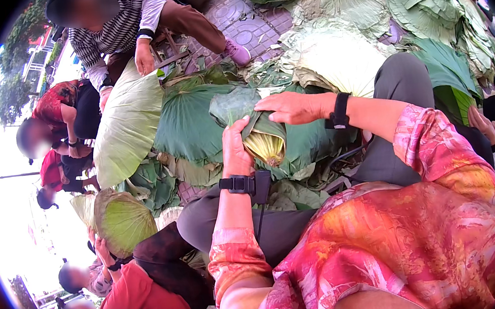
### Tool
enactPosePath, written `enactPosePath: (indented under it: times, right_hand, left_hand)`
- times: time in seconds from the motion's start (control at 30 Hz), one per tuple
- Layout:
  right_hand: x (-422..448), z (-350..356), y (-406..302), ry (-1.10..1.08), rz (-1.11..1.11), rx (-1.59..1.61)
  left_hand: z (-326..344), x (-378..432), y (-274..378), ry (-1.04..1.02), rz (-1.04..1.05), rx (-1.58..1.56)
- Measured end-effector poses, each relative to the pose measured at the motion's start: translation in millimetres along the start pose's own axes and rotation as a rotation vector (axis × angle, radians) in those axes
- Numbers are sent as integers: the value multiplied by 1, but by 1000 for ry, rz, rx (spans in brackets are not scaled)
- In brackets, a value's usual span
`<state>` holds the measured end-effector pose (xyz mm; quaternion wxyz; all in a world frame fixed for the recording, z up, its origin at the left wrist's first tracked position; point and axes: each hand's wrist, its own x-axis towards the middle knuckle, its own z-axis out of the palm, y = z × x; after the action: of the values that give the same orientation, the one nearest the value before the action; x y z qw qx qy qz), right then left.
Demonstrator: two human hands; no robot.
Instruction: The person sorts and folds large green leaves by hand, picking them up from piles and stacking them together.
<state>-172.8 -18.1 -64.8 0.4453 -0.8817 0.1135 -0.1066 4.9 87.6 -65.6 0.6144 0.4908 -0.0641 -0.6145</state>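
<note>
A rolled bundle of lotus leaves (267,128) is before me, dark green outside, with pale yellow ribs gathered at its lower end. My left hand (235,149) grips its left side, thumb pointing up along the leaf. Across its upper right side lies my right hand (294,106), palm down with fingers stretched out, touching the folded leaf. Just beneath the bundle spread dark green lotus leaves (195,121). Black straps circle both my wrists, and a small black box (261,187) is fixed at the left one.
A large pale stack of lotus leaves (341,56) lies beyond my right hand. Opposite, a person holds a folded pale leaf (126,128). At left, another person in red holds a round leaf (124,222). More leaf piles (425,5) cover the paving (244,32). A dark cable (350,155) runs near my knee.
</note>
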Motion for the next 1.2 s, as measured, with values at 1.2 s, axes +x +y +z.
enactPosePath:
  times: [1.2]
  right_hand:
    - [-11,-91,24,557,486,1495]
  left_hand:
    - [-3,-16,46,-189,56,479]
